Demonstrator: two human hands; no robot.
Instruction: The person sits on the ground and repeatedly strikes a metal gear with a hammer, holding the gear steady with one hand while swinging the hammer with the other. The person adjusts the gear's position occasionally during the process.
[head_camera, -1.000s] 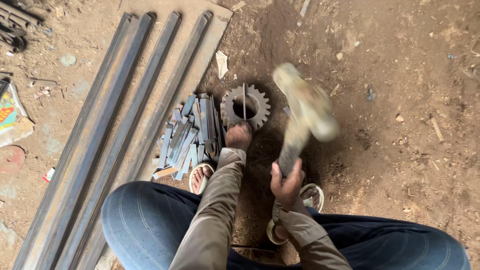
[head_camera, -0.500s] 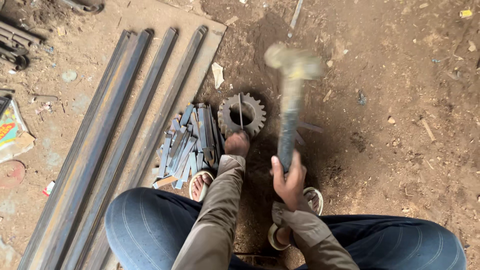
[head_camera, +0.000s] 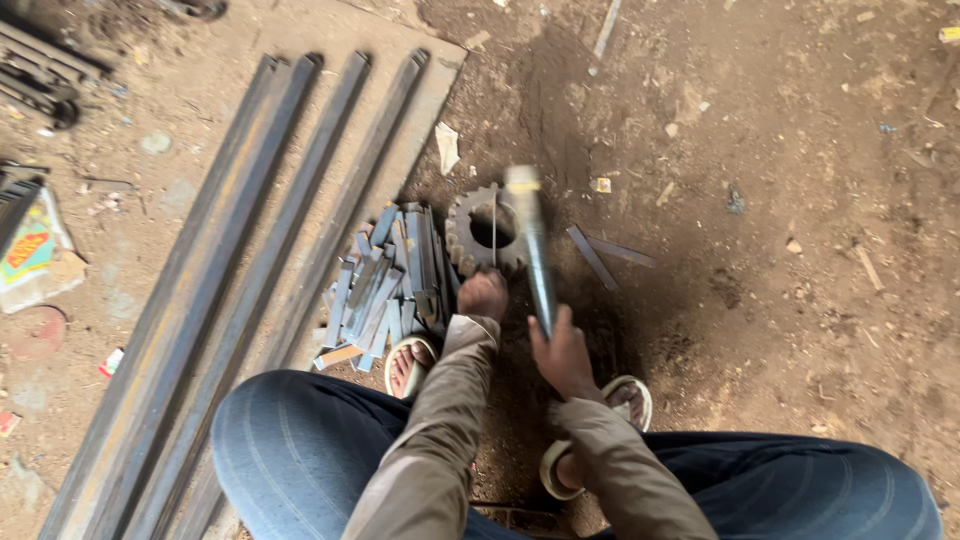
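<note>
The right hand (head_camera: 562, 352), fist wrapped on a blurred hammer (head_camera: 530, 240), could strike the left hand (head_camera: 484, 295) pinching a thin chisel (head_camera: 494, 225) on the gear (head_camera: 480, 235).

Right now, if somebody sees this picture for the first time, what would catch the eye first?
Probably the blurred hammer in the right hand, its head over the toothed gear wheel on the dirt at centre. The left hand rests beside that gear, holding a thin strip upright in its hole. Left of them lie a heap of short metal pieces and long steel bars.
</note>
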